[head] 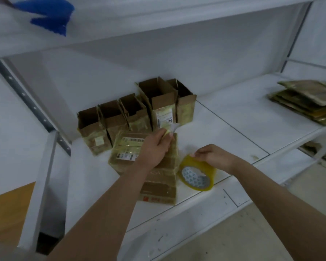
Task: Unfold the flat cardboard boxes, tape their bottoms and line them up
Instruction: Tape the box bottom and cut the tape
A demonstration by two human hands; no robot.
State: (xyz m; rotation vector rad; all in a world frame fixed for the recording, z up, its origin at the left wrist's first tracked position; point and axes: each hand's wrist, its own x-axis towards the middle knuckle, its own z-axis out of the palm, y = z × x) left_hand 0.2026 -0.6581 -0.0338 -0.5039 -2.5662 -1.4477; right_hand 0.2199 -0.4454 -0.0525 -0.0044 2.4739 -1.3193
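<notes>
A cardboard box (158,183) lies on its side on the white shelf (233,132), its taped bottom with labels facing up. My left hand (154,147) rests over it and pinches a strip of clear tape (172,129) between the fingertips. To the right, a roll of yellowish tape (197,175) stands tilted on the shelf, and my right hand (211,155) pinches its top edge. Behind, several opened boxes (135,112) stand upright in a row against the back wall.
A stack of flat cardboard boxes (307,100) lies at the shelf's far right. A blue object (49,16) sits on the upper shelf at the left. A metal upright (43,166) borders the shelf on the left, with floor below the front edge.
</notes>
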